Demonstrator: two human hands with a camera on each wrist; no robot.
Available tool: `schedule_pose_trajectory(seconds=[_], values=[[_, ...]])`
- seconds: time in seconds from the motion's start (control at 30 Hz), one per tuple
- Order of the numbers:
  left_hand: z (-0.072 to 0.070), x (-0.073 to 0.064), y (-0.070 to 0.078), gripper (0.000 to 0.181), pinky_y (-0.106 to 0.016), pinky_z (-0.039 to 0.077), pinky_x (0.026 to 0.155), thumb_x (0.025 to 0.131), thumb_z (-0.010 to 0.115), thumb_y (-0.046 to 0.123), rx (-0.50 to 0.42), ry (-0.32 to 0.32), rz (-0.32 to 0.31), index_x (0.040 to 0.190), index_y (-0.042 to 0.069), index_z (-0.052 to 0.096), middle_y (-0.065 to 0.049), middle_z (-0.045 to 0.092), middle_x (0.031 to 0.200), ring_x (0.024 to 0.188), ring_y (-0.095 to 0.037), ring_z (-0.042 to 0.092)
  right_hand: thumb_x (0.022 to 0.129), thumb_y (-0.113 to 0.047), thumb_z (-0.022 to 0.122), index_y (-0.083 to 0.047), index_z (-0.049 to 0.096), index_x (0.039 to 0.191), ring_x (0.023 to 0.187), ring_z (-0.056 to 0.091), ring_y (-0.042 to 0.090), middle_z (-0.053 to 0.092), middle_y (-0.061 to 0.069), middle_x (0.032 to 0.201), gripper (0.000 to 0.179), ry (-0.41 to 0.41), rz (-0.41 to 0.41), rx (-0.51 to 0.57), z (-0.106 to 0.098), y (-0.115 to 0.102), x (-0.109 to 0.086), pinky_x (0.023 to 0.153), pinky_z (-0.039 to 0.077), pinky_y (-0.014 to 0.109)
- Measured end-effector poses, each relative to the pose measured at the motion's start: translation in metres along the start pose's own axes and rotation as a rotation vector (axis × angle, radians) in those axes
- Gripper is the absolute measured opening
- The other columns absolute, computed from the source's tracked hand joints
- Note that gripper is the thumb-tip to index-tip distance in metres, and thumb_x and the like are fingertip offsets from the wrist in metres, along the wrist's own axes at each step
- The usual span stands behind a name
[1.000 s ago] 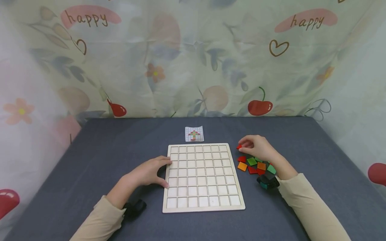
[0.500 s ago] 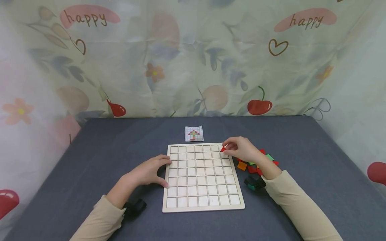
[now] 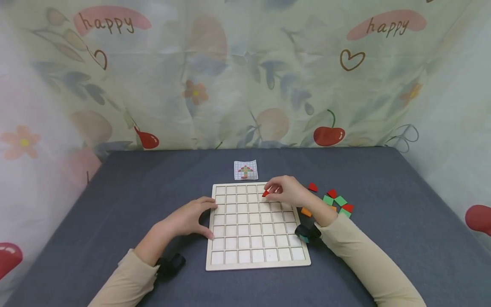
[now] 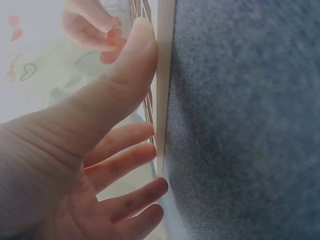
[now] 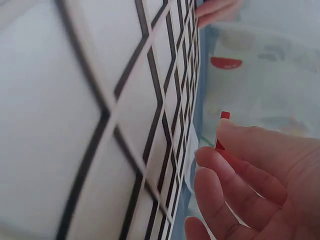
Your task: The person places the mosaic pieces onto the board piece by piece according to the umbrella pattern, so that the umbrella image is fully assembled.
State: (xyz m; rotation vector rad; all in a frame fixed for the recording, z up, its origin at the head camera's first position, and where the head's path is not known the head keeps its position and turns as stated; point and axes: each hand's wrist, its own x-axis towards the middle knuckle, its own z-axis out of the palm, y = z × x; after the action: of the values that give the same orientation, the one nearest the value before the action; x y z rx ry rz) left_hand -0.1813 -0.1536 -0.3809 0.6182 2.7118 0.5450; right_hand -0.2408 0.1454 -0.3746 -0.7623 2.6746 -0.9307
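Note:
A square wooden grid board (image 3: 251, 267) with bare white cells lies flat on the table. My right hand (image 3: 288, 192) is over its back right part, pinching a small red triangular tile (image 3: 265, 193) between thumb and fingertips. In the right wrist view a corner of that red tile (image 5: 225, 115) sticks out past the thumb, close beside the grid. At the board's left side rests my left hand (image 3: 189, 217), thumb and fingers spread along the edge. The left wrist view has its thumb (image 4: 137, 55) lying on the rim, with the other fingers loosely extended.
Behind the board lies a small printed card (image 3: 246, 170) with a coloured arrow-like pattern on a grid. Right of the board are several loose tiles: red ones (image 3: 313, 187), green ones (image 3: 328, 200) and an orange one (image 3: 305, 212), partly covered by the right forearm.
My right hand has carried the red triangular tile leftward from beside the loose tiles to above the board's back rows. The left hand stays at the board's edge.

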Motion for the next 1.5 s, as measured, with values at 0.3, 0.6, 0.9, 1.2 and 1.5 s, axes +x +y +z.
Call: schedule_pose_trajectory(seconds=[0.3, 0.6, 0.9, 1.2, 1.5], values=[[0.000, 0.000, 0.000, 0.080, -0.046, 0.036, 0.106, 0.066, 0.083, 0.036, -0.005, -0.001, 0.003, 0.131, 0.004, 0.052, -0.014, 0.043, 0.142, 0.131, -0.031, 0.042, 0.084, -0.015, 0.069, -0.004, 0.068, 0.102, 0.075, 0.059, 0.014, 0.068, 0.007, 0.087, 0.021, -0.025, -0.014, -0.014, 0.014, -0.018, 0.015, 0.069, 0.049, 0.024], [0.001, 0.000, -0.001, 0.079, -0.046, 0.036, 0.106, 0.066, 0.083, 0.037, -0.003, 0.000, 0.009, 0.131, 0.004, 0.052, -0.014, 0.043, 0.142, 0.130, -0.032, 0.042, 0.084, -0.015, 0.068, -0.008, 0.069, 0.097, 0.071, 0.053, 0.012, 0.064, 0.005, 0.083, 0.015, -0.050, 0.038, -0.044, 0.022, -0.024, 0.026, 0.067, 0.043, 0.023], [0.001, 0.000, -0.002, 0.079, -0.047, 0.036, 0.106, 0.065, 0.083, 0.036, -0.008, 0.002, 0.004, 0.131, 0.004, 0.052, -0.015, 0.043, 0.142, 0.130, -0.032, 0.042, 0.083, -0.015, 0.069, -0.010, 0.068, 0.094, 0.070, 0.048, 0.012, 0.060, 0.001, 0.079, 0.013, -0.066, 0.078, -0.059, 0.026, -0.025, 0.030, 0.068, 0.040, 0.024], [0.001, -0.001, -0.002, 0.079, -0.046, 0.037, 0.106, 0.066, 0.083, 0.036, -0.015, 0.005, 0.013, 0.131, 0.004, 0.052, -0.014, 0.043, 0.142, 0.129, -0.032, 0.042, 0.082, -0.013, 0.069, -0.010, 0.067, 0.094, 0.071, 0.047, 0.012, 0.058, 0.001, 0.078, 0.012, -0.072, 0.097, -0.060, 0.026, -0.028, 0.029, 0.068, 0.039, 0.024], [0.000, -0.002, -0.002, 0.079, -0.047, 0.037, 0.105, 0.066, 0.083, 0.036, -0.014, 0.009, 0.020, 0.130, 0.003, 0.052, -0.015, 0.044, 0.141, 0.129, -0.032, 0.042, 0.086, -0.015, 0.066, -0.006, 0.064, 0.109, 0.079, 0.059, 0.018, 0.065, 0.007, 0.090, 0.025, -0.057, 0.066, -0.040, 0.011, -0.023, 0.020, 0.071, 0.048, 0.028]])
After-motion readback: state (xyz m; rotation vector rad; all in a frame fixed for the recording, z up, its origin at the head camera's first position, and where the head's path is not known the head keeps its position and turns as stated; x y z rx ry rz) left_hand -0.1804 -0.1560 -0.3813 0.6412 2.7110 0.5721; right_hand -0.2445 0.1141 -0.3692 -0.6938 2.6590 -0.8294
